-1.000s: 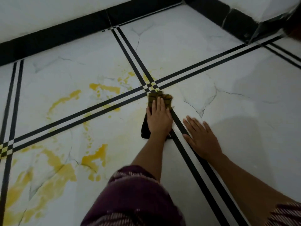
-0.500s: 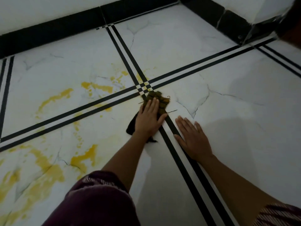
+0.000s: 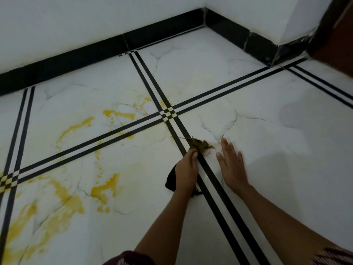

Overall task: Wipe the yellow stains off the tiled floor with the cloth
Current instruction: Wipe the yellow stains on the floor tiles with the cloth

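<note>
Head view: we look down on a white marble-patterned tiled floor (image 3: pixel 210 73) crossed by paired black stripes (image 3: pixel 122 131). A black skirting (image 3: pixel 76 58) runs along a white wall (image 3: pixel 95 20) at twelve o'clock.

Just below the middle of the frame, the left hand (image 3: pixel 186 169) grips the cloth (image 3: pixel 199 144). Its fingers are curled and bunched on the fabric. The cloth's frayed, yellow-green end pokes out at twelve o'clock of the knuckles, lying across the stripe pair. Its dark end trails out at seven o'clock of the hand, beside the wrist.

The right hand (image 3: pixel 232 167) lies at three o'clock of the left hand, just across the stripes. It is flat on the tile with its fingers straight and slightly spread, and it holds nothing.

The yellow stains (image 3: pixel 105 190) spread from ten o'clock to seven o'clock of the cloth, well apart from it. The heaviest patch is in the lower left corner. Maroon patterned sleeves (image 3: pixel 129 259) show at the bottom edge.

Half a second ago the left hand lay flatter on the cloth, just under the crossing of the stripes. Now hand and cloth sit farther back along the stripe, at five o'clock of that crossing. The right hand stays flat beside them.
</note>
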